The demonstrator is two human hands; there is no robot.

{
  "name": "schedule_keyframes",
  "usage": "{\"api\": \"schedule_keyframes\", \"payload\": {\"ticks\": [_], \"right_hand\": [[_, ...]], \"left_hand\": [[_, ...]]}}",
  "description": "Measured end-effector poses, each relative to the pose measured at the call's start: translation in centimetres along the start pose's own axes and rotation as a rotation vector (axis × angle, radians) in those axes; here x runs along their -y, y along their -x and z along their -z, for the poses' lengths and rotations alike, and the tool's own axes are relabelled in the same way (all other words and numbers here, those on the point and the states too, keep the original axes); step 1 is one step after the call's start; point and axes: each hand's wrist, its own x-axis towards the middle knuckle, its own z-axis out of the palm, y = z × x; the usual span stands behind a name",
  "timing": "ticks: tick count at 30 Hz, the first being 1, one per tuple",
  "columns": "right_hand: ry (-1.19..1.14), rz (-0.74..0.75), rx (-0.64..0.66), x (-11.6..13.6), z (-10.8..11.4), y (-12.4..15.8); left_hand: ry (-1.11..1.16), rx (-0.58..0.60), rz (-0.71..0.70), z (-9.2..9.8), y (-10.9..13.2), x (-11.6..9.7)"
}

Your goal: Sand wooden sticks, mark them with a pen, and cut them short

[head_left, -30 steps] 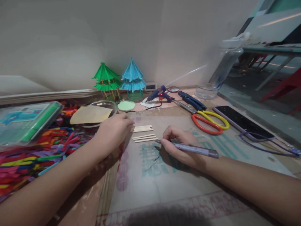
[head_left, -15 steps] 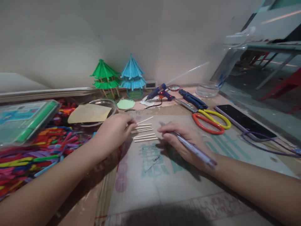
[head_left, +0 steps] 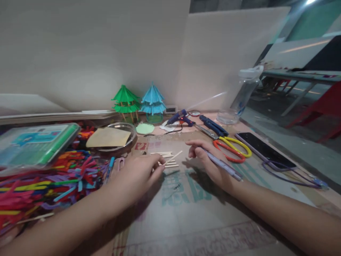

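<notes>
Several pale wooden sticks [head_left: 172,165] lie side by side on the printed cardboard [head_left: 170,220]. Over their left ends is my left hand [head_left: 145,170], thumb and fingertips pinched on one stick [head_left: 176,156] that slants up to the right. A purple pen [head_left: 222,163] rests in my right hand [head_left: 210,160], between thumb and fingers, its rear end pointing down to the right. That hand hovers right of the sticks, apart from them.
Green [head_left: 124,101] and blue [head_left: 152,101] paper towers stand by the wall. Glue gun [head_left: 181,118], pliers [head_left: 213,125], scissors [head_left: 231,149], phone [head_left: 263,149] and bottle [head_left: 234,103] are at right. Colourful strips [head_left: 66,177], a plastic case [head_left: 39,142] and a round dish [head_left: 133,133] lie left.
The view has tilted up. My left hand has moved toward the near side of the sticks, and the stick in its fingers now slants across the others. The pen stays in my right hand.
</notes>
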Motion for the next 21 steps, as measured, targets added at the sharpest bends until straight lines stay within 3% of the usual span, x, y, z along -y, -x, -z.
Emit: {"api": "schedule_keyframes", "payload": {"ticks": [3,5,10,12,14,16,18,21], "right_hand": [[0.045,0.034,0.044,-0.5,-0.5,0.0],[0.092,0.098,0.079,-0.3,-0.7,0.0],[0.321,0.473,0.254,3.0,1.3,0.3],[0.325,0.577,0.304,4.8,2.6,0.5],[0.348,0.627,0.434,6.4,3.5,0.7],[0.399,0.676,0.446,7.4,3.5,0.8],[0.441,0.689,0.458,7.9,2.5,0.4],[0.539,0.676,0.614,8.1,-0.5,-1.4]], "left_hand": [[-0.062,-0.060,0.032,1.8,0.0,1.0],[-0.118,-0.139,0.147,3.9,-0.2,2.3],[-0.137,-0.155,0.269,8.0,0.3,6.0],[-0.135,-0.122,0.260,8.4,0.5,6.9],[-0.141,-0.088,0.247,8.2,0.6,7.4],[-0.150,-0.063,0.231,7.8,0.5,7.5],[-0.146,-0.051,0.213,7.5,0.4,7.3],[-0.102,-0.067,0.198,7.8,0.5,6.8]]}}
